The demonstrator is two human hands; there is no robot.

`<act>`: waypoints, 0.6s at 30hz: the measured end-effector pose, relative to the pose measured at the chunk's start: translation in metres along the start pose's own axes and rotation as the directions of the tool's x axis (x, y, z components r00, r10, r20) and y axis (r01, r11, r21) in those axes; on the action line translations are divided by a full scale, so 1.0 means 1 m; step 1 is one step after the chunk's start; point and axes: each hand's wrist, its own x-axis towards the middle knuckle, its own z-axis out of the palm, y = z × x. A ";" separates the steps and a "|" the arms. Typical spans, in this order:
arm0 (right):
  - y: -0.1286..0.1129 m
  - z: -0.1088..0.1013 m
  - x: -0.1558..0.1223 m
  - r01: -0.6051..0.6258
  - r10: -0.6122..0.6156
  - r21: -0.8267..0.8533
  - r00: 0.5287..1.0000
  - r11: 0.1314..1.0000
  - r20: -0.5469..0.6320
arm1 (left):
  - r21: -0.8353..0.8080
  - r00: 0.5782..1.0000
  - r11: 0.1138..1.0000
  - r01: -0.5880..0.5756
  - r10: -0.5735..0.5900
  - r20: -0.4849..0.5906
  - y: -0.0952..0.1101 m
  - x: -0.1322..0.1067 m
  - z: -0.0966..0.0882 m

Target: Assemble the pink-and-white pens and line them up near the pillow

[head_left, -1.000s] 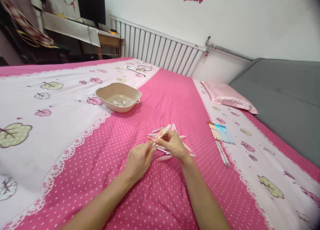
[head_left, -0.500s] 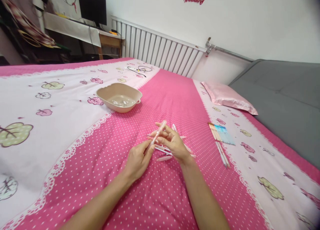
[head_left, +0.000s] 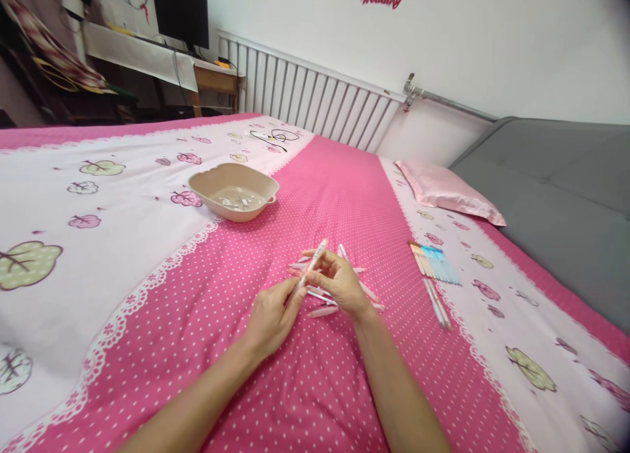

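Note:
Both hands meet over a pink dotted bedspread. My right hand holds a slim pale pink pen that points up and away from me. My left hand pinches the pen's lower end with its fingertips. Under and behind the hands lies a loose heap of several similar pink pens on the bedspread.
A beige bowl with small white pieces stands at the back left. A flat row of coloured pens and two single pens lie to the right. A pink pillow, a grey sofa and a radiator are beyond.
The pen in my hands has tilted more upright, and my right fingers have shifted along it. Both hands stay in the same place.

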 end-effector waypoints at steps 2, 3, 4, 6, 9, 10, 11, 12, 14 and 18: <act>0.000 0.001 0.000 0.001 -0.001 -0.010 1.000 1.000 -0.005 | 0.000 1.000 1.000 -0.003 0.003 0.002 0.000 0.000 0.000; 0.000 0.001 0.000 0.001 -0.001 -0.015 1.000 1.000 -0.005 | -0.001 1.000 1.000 -0.002 0.002 0.002 0.000 0.001 0.000; -0.001 0.002 0.000 0.001 -0.001 -0.018 1.000 1.000 -0.003 | -0.005 1.000 1.000 0.001 -0.001 0.004 0.000 0.001 0.000; -0.002 0.002 -0.001 -0.001 0.001 -0.009 1.000 1.000 0.006 | -0.023 1.000 1.000 0.013 -0.013 0.010 -0.001 0.001 -0.001; -0.004 0.002 -0.002 -0.016 0.015 0.045 0.999 0.999 0.033 | -0.077 0.999 0.996 0.039 -0.038 0.024 0.000 0.000 -0.002; -0.005 0.002 -0.003 -0.027 0.024 0.065 0.999 0.998 0.043 | -0.092 0.999 0.995 0.047 -0.045 0.030 0.000 0.000 -0.002; -0.005 0.002 -0.004 -0.039 0.035 0.079 0.998 0.996 0.052 | -0.102 0.998 0.993 0.054 -0.051 0.037 0.000 0.000 -0.002; -0.005 0.001 -0.005 -0.049 0.043 0.088 0.997 0.995 0.061 | -0.109 0.998 0.992 0.058 -0.053 0.044 0.000 0.001 -0.003; -0.005 0.001 -0.006 -0.060 0.052 0.095 0.996 0.994 0.077 | -0.117 0.997 0.991 0.059 -0.053 0.051 0.001 0.001 -0.003; -0.004 0.001 -0.006 -0.057 0.047 0.115 0.995 0.992 0.090 | -0.128 0.997 0.990 0.057 -0.051 0.051 0.002 0.001 -0.002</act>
